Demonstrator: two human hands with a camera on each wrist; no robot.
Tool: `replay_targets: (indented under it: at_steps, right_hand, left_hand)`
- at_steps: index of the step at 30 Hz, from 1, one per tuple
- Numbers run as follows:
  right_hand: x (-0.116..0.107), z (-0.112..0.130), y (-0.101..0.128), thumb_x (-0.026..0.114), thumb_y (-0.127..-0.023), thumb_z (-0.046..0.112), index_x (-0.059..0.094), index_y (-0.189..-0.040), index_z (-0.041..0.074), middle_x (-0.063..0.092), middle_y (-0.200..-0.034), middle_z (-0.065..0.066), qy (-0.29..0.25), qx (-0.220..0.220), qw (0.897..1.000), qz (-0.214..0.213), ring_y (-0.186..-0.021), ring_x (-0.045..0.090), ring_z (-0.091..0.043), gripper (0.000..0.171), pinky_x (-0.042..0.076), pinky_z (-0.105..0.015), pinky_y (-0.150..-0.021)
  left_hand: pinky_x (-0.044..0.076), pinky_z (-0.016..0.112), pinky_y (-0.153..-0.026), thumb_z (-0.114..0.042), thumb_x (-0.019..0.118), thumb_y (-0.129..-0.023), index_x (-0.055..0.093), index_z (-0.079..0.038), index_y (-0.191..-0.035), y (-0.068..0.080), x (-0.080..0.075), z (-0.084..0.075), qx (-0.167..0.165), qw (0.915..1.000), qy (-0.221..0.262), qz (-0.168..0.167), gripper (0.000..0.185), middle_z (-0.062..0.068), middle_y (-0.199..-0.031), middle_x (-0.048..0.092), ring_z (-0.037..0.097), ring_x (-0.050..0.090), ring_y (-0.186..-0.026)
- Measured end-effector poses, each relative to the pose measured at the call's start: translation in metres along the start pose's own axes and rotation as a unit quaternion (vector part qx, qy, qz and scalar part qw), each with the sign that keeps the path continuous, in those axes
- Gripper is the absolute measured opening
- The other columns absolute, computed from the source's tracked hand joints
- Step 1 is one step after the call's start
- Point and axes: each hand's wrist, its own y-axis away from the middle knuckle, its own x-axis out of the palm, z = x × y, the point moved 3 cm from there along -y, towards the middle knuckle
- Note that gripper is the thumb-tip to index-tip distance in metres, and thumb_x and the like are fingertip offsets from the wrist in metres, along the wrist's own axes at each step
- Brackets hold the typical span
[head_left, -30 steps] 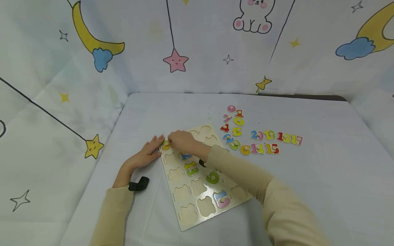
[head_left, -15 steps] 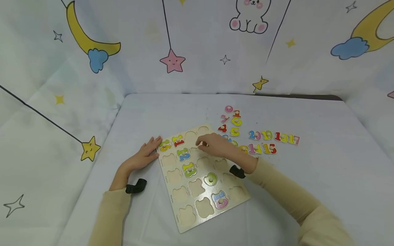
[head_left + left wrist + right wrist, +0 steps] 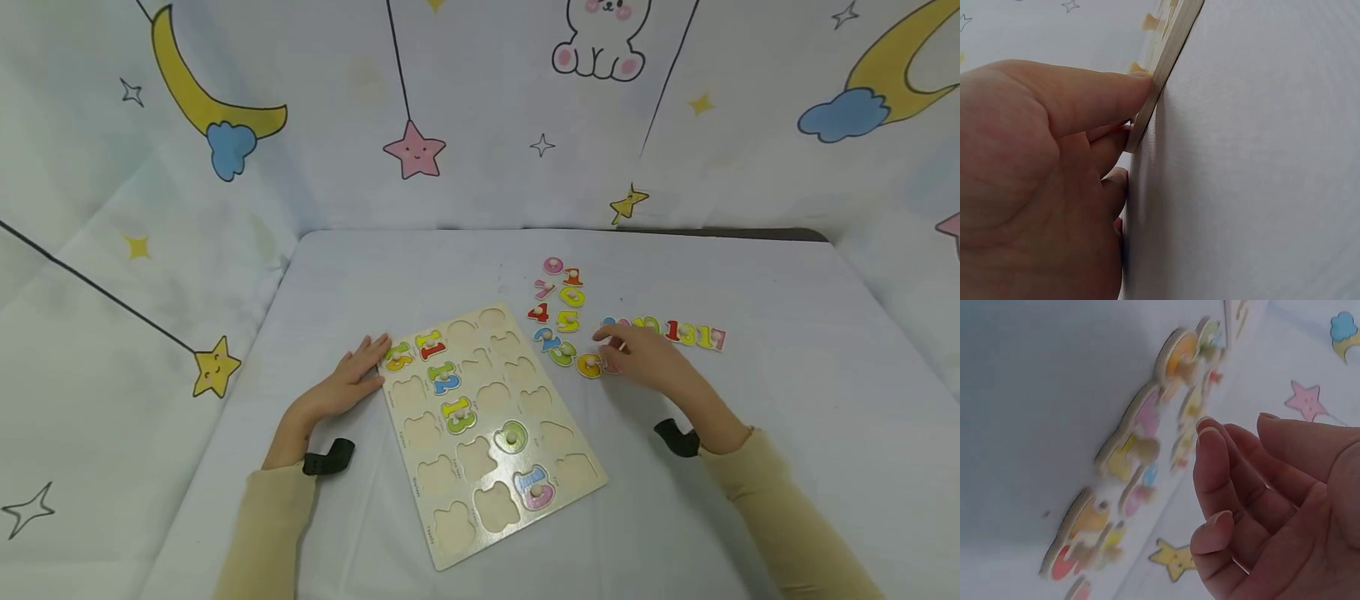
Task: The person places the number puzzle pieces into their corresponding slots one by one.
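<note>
Number pieces [image 3: 633,337], loose on the table [image 3: 750,433], lying right of the puzzle board [image 3: 487,433] in two groups: a cluster of single digits farther back, a left-to-right row of two-digit pieces nearer the right edge. Right hand [image 3: 648,358] hovering over the left end of that row, partly hiding the nearest pieces, among them a pink-and-yellow one [image 3: 1129,450]. Fingers [image 3: 1210,469] loosely bent and apart, holding nothing, palm turned down toward the pieces. Row's long axis running roughly left-right, across the line of the forearm; pieces lying just beneath and a little beyond the fingertips, each with a small wooden knob [image 3: 1144,450] standing up from its face. Whether any fingertip touches a piece: cannot tell, though the right wrist view suggests a small gap.

Left hand [image 3: 352,379] flat on the table at the far left corner of the board, fingers straight, thumb [image 3: 1104,94] pressed against the board's edge [image 3: 1163,59]. Well apart from the loose pieces, with the whole board between; right hand by far the nearer.

On the board, 16 [image 3: 399,357], 11 [image 3: 431,344], 12 [image 3: 444,379] and 13 [image 3: 459,414] seated toward the far left, two more pieces lower down, many recesses bare.
</note>
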Motion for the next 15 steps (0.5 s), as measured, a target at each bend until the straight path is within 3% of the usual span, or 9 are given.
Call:
replay_targets:
  at_steps: [8,15]
  right_hand:
    - [-0.027,-0.044,0.023,0.058,-0.091,0.007,0.056,-0.121,-0.004,0.060,-0.093,-0.016,0.033,0.024,0.998,-0.038,-0.079,0.054,-0.029,0.031,0.044,-0.034,-0.058]
    - [-0.029,-0.062,0.026,0.065,-0.088,0.007,0.054,-0.122,-0.005,0.054,-0.103,-0.022,0.041,0.005,0.999,-0.003,-0.090,0.051,-0.035,0.039,0.048,-0.046,-0.072]
  left_hand:
    - [-0.006,0.050,-0.108,-0.015,0.048,-0.099,0.016,0.000,-0.148,0.001,0.000,-0.002,-0.001,1.0000,-0.001,-0.001,0.061,0.016,-0.154,0.009,0.032,-0.006,-0.139]
    - [-0.006,0.050,-0.108,-0.015,0.047,-0.099,0.016,0.000,-0.148,0.001,-0.001,-0.004,-0.003,1.0000,0.000,-0.003,0.060,0.016,-0.154,0.010,0.032,-0.005,-0.139]
